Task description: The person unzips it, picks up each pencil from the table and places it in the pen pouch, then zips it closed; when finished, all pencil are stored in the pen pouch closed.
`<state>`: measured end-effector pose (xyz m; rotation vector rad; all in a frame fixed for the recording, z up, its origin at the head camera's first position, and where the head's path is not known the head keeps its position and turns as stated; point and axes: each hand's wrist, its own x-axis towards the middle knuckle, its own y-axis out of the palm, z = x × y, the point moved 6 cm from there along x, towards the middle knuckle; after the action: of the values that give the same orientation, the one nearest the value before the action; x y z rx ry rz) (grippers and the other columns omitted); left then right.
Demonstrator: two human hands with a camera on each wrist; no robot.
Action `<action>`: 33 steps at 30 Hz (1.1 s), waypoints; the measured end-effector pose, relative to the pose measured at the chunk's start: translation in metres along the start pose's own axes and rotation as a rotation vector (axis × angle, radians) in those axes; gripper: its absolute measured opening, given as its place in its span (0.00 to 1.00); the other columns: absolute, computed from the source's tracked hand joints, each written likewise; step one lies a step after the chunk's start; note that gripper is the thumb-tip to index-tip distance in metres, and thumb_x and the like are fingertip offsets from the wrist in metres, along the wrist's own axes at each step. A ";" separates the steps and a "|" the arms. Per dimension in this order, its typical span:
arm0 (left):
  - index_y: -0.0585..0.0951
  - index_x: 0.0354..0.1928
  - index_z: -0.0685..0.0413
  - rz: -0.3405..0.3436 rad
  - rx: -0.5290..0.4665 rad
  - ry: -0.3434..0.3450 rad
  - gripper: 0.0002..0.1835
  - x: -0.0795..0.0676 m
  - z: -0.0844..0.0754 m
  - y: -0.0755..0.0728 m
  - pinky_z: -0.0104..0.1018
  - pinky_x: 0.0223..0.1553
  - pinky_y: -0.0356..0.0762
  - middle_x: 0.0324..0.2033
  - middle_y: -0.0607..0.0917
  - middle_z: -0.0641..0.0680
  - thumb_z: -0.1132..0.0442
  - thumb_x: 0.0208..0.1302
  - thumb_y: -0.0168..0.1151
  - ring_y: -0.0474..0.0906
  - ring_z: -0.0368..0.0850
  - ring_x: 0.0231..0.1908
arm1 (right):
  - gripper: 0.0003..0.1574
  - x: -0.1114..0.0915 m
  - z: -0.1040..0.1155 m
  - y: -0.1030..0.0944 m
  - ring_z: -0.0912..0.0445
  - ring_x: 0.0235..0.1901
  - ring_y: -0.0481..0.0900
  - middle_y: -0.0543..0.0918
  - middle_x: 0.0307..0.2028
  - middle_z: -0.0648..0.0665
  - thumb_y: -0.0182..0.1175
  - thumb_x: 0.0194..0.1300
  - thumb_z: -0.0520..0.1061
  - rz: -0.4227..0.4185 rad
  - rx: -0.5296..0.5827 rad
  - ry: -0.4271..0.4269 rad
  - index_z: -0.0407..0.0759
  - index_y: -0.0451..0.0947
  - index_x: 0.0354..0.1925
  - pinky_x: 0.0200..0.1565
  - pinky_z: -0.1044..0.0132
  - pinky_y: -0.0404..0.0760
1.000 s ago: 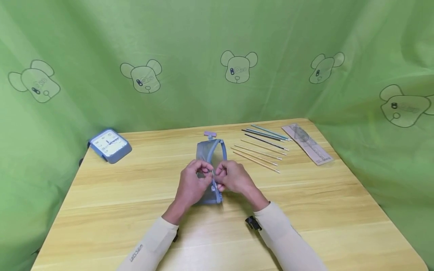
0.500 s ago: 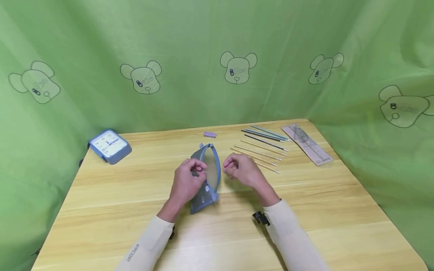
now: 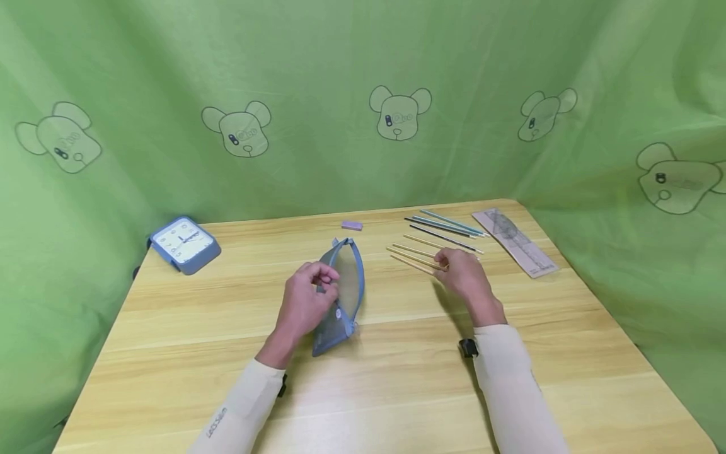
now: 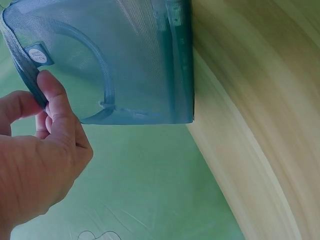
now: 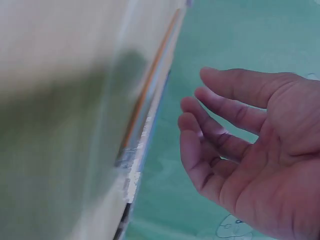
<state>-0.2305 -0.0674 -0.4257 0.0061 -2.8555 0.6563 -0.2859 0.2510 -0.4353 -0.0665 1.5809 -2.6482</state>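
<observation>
My left hand [image 3: 306, 299] pinches the zippered edge of a blue mesh pencil case [image 3: 351, 284], which stands tilted with its top gaping. The left wrist view shows finger and thumb on the zip edge beside a small white label [image 4: 37, 54]; dark pen-like shapes [image 4: 177, 55] show through the mesh. My right hand [image 3: 466, 277] is over the yellow pencils [image 3: 414, 257], covering their right ends. From the right wrist, its fingers [image 5: 192, 155] are loosely bent with nothing between them, apart from an orange-looking pencil [image 5: 150, 80] on the table.
Several dark and blue-green pencils [image 3: 448, 222] lie behind the yellow ones. A ruler set in a clear sleeve [image 3: 515, 243] is at the right, a purple eraser [image 3: 351, 225] behind the case. A blue square clock [image 3: 186, 244] sits at the far left corner. Green curtain [image 3: 317, 170] surrounds the table.
My right hand has left the pencil case and moved right to the yellow pencils. The case has come open at the top and tilted left, with my left hand still pinching its edge.
</observation>
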 end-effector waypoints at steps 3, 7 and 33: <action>0.87 0.41 0.60 0.003 0.001 0.009 0.09 0.000 -0.001 -0.001 0.29 0.44 0.82 0.40 0.85 0.56 0.75 0.60 0.67 0.81 0.49 0.42 | 0.19 0.002 -0.009 0.006 0.34 0.55 0.85 0.88 0.54 0.29 0.68 0.70 0.38 0.040 -0.022 0.013 0.32 0.82 0.57 0.60 0.39 0.84; 0.87 0.41 0.61 0.005 -0.003 0.007 0.08 0.000 -0.001 -0.002 0.29 0.44 0.81 0.40 0.85 0.56 0.75 0.61 0.67 0.81 0.49 0.42 | 0.20 0.004 -0.012 0.012 0.37 0.54 0.85 0.88 0.53 0.31 0.69 0.69 0.37 0.069 -0.036 0.017 0.32 0.82 0.57 0.59 0.41 0.85; 0.87 0.42 0.62 0.019 0.000 0.006 0.08 0.000 -0.001 -0.004 0.27 0.43 0.80 0.39 0.85 0.56 0.75 0.61 0.66 0.80 0.48 0.41 | 0.12 0.006 -0.021 0.022 0.47 0.42 0.81 0.85 0.41 0.40 0.69 0.63 0.35 0.177 -0.041 0.007 0.37 0.82 0.46 0.48 0.51 0.83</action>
<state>-0.2301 -0.0701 -0.4230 -0.0228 -2.8530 0.6592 -0.2931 0.2585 -0.4650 0.0772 1.5644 -2.4849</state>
